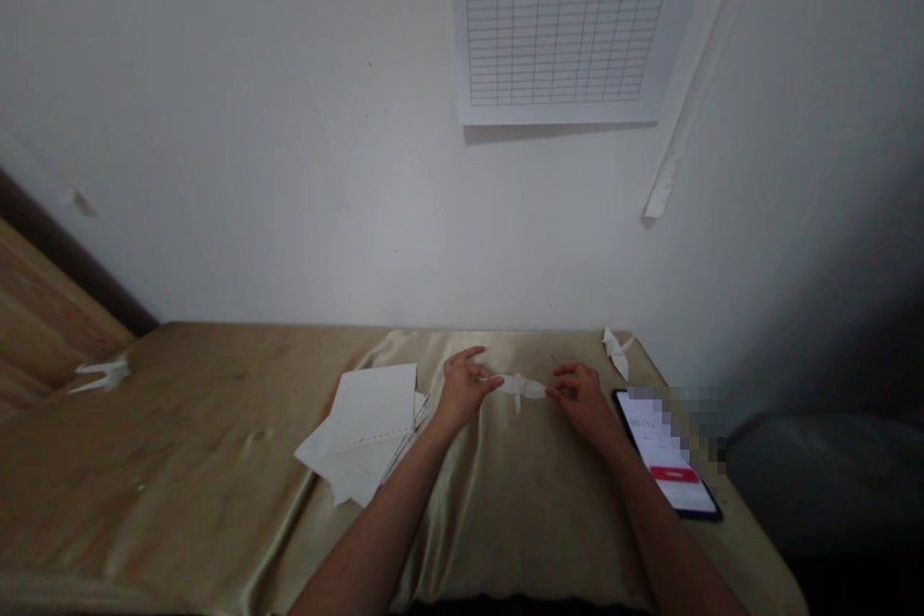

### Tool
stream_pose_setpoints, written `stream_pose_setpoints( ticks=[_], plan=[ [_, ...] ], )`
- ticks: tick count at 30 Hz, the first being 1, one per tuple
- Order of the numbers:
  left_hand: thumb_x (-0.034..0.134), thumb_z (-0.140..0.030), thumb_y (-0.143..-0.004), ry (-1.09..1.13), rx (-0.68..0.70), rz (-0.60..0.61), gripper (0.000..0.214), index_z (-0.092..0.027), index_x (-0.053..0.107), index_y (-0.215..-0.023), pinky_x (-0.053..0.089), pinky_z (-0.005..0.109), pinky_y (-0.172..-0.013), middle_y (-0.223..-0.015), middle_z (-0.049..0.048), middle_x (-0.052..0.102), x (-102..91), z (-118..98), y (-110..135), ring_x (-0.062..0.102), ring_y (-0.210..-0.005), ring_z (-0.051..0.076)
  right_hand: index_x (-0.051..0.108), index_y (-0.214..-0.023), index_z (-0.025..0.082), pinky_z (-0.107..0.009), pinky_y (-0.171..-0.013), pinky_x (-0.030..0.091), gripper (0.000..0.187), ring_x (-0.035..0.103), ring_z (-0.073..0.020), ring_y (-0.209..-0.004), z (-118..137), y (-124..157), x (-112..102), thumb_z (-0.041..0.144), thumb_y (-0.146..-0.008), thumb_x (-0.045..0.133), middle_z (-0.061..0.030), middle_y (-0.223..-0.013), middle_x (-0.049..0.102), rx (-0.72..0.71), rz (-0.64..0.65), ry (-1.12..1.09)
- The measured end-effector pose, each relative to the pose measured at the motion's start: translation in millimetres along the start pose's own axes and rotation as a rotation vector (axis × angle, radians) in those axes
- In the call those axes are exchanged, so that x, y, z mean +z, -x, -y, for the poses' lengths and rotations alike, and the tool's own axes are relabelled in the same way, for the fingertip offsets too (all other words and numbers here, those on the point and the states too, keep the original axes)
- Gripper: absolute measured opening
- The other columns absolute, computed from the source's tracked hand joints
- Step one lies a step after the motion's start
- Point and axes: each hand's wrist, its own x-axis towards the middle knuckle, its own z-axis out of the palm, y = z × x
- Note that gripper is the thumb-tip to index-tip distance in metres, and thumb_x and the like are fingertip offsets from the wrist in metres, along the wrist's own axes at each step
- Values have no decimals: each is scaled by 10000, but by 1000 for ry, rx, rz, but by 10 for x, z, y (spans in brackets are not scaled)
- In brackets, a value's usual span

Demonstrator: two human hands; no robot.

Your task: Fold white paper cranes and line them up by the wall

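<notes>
Between the two hands a small folded white paper piece [518, 389] is held out, one tip to each side, just above or on the cloth; I can't tell which from where I stand. It should weigh almost nothing and feel crisp along its creases but weak across the thin parts, so a hard tug could tear it or pull the folds apart. The outer tips look the best place to hold it, lightly, leaving the middle uncrushed.

The left hand [462, 393] has thumb and fingertip closed on one tip, with another finger raised clear. The right hand [581, 397] pinches the opposite tip, its other fingers loosely curled — how firmly either one presses I can't see.

Further out, a loose pile of white paper sheets [372, 419] lies by the left forearm. Beyond the right hand there's another folded paper figure [616, 352], and nearer, a phone [675, 491] with its screen lit. All of it rests on a shiny gold cloth [209, 462] — wrinkled in places — against a white wall [274, 135].
</notes>
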Motion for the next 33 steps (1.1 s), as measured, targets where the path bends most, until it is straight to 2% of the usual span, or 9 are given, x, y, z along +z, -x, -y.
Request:
stream_pose_setpoints(
  ticks=[6, 12, 15, 18, 22, 25, 28, 33],
  plan=[
    [836, -270, -672, -66, -20, -31, 113, -202, 748, -649, 369, 467, -1101, -1292, 85, 647, -1, 30, -10, 533, -1251, 284, 723, -682, 229, -413, -1026, 401, 113, 504, -258, -1111, -1, -8, -24, 311, -756, 698, -86, -1052, 632, 31, -13, 7],
    [757, -278, -771, -140, 4, -34, 114, -206, 754, -683, 374, 475, -1106, -1299, 67, 642, 32, 88, -13, 530, -1250, 274, 724, -695, 225, -435, -1074, 366, 98, 445, -275, -1188, 24, 23, -13, 295, -755, 689, -83, -1107, 619, 52, 25, 43],
    [691, -293, -840, -176, 44, -38, 109, -230, 774, -807, 370, 482, -1110, -1301, 55, 643, 33, 114, -18, 527, -1257, 263, 725, -695, 236, -448, -1094, 345, 107, 423, -277, -1217, 43, 26, -5, 282, -770, 665, -76, -1149, 616, 35, 24, 59],
    [656, -330, -880, -228, 95, -22, 188, -261, 753, -1026, 362, 466, -1119, -1312, 60, 636, 27, 116, -13, 524, -1269, 242, 729, -708, 244, -456, -1100, 324, 133, 408, -289, -1232, 31, -8, -28, 308, -791, 647, -82, -1167, 624, 21, -64, 90],
    [638, -439, -892, -378, 98, 115, 407, -260, 655, -1257, 324, 488, -1148, -1443, 102, 540, 43, 76, 54, 439, -1368, 277, 744, -794, 197, -467, -1082, 303, 199, 443, -303, -1189, -62, -83, -105, 349, -807, 617, -123, -1116, 646, 113, -272, 173],
    [627, -535, -872, -543, 61, 319, 567, -315, 549, -1389, 216, 653, -1147, -1575, 114, 375, 64, 45, 149, 287, -1456, 395, 748, -808, 164, -474, -1050, 307, 240, 446, -326, -1181, -131, -116, -167, 356, -805, 604, -155, -1117, 648, 205, -363, 260],
    [583, -578, -883, -631, 100, 429, 641, -375, 426, -1471, 98, 735, -1131, -1628, 86, 264, 64, 41, 225, 181, -1492, 424, 753, -825, 169, -484, -1000, 332, 265, 426, -354, -1189, -142, -135, -233, 372, -811, 582, -165, -1141, 648, 292, -405, 343],
    [497, -604, -920, -668, 144, 468, 649, -387, 340, -1511, 65, 747, -1124, -1644, 80, 202, 27, 71, 246, 135, -1507, 407, 766, -870, 187, -494, -933, 362, 292, 421, -394, -1179, -68, -254, -396, 389, -806, 565, -181, -1151, 652, 403, -392, 384]
  ],
)
